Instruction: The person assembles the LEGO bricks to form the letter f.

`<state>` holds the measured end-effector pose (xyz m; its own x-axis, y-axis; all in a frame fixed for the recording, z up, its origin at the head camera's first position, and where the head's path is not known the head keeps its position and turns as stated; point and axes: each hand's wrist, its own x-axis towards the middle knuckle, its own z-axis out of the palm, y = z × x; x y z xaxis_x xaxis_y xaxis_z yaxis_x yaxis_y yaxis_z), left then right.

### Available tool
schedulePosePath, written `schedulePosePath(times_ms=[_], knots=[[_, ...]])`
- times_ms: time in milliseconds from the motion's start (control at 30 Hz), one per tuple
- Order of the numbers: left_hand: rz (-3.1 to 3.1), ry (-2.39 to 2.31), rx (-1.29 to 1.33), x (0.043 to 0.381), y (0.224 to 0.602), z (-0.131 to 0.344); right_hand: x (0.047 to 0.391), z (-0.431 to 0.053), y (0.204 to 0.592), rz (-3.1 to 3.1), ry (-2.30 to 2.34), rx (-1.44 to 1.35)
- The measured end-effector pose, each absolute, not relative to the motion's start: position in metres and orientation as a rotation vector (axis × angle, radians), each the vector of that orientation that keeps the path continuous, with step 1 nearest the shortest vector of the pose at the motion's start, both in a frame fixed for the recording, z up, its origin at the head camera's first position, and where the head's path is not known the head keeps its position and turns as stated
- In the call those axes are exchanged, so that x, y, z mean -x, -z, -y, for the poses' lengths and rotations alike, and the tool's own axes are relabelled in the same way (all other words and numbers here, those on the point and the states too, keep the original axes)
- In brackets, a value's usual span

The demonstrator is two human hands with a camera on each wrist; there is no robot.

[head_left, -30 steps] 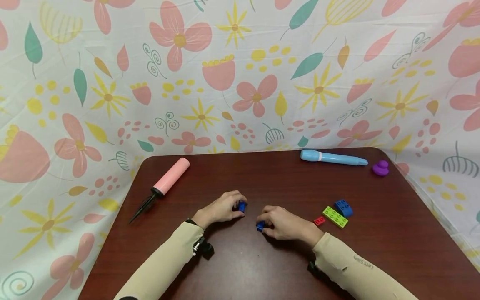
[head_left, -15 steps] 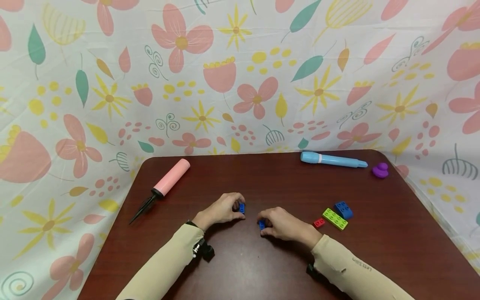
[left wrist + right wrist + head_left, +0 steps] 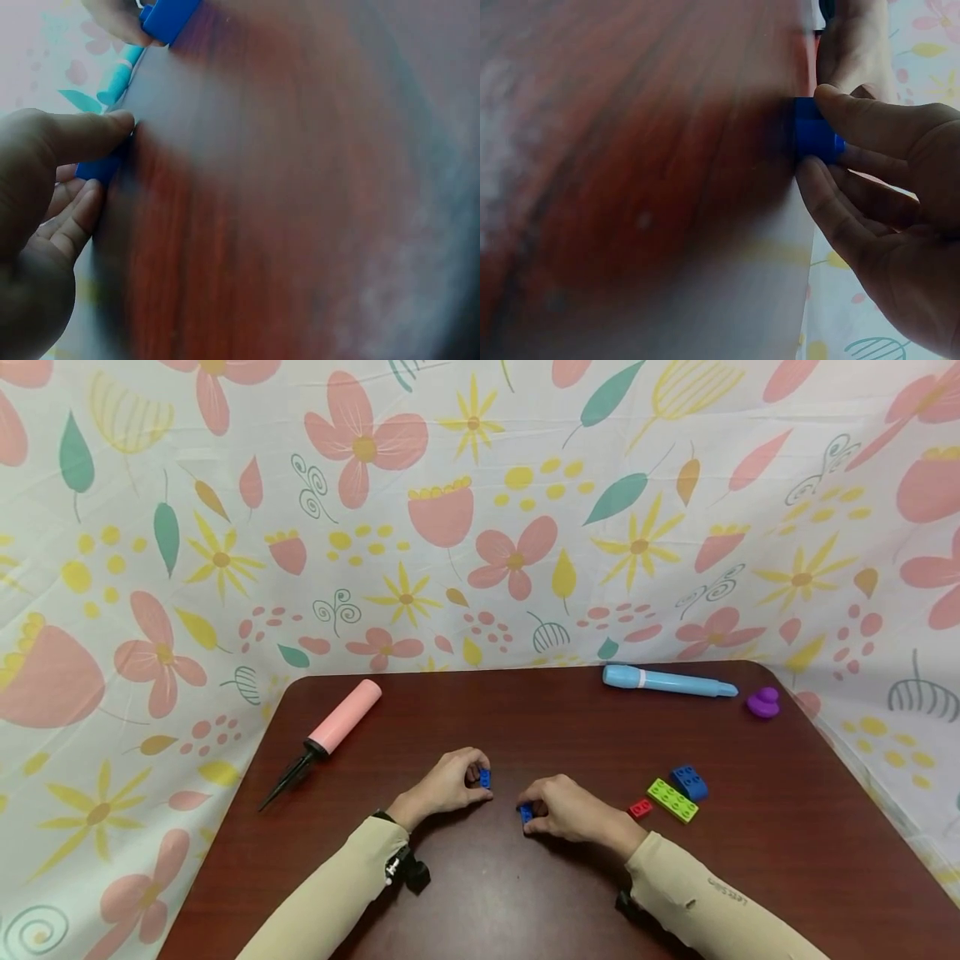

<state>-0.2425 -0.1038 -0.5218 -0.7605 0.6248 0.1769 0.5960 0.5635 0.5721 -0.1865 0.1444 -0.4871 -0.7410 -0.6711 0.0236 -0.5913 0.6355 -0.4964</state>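
Near the middle of the dark table, my left hand pinches a small blue toy brick between thumb and fingers. The left wrist view shows that brick partly covered by the thumb. A short way to the right, my right hand holds another small blue brick. In the right wrist view this brick sits between thumb and fingertip, its studs toward the palm, close against the tabletop. A gap separates the two bricks in the head view.
Beside the right wrist lie a red brick, a lime green brick and a larger blue brick. A pink hand pump lies at left. Toward the back right are a light blue pump-like tube and a purple toy. Patterned cloth hangs behind.
The right hand has turned its blue brick, so its studded top now shows more upright in the head view. The left hand stays nearly still with its brick.
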Motion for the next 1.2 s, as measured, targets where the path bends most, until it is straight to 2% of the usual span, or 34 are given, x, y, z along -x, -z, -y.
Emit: schedulePosePath(times_ms=[267,600,1200], knots=[[-2.785,-0.967,-0.985,0.2386,0.5179,0.0999,0.1884,-0.145,0.4859,-2.668,0.772,1.082],[-2.754,-0.941,-1.03,0.2381,0.5147,0.1037,0.1903,-0.1455,0.4846,-2.646,0.725,1.101],[-2.658,-1.037,-0.963,0.2428,0.5189,0.1063,0.1951,-0.1473,0.4866,-2.6,0.725,1.148]])
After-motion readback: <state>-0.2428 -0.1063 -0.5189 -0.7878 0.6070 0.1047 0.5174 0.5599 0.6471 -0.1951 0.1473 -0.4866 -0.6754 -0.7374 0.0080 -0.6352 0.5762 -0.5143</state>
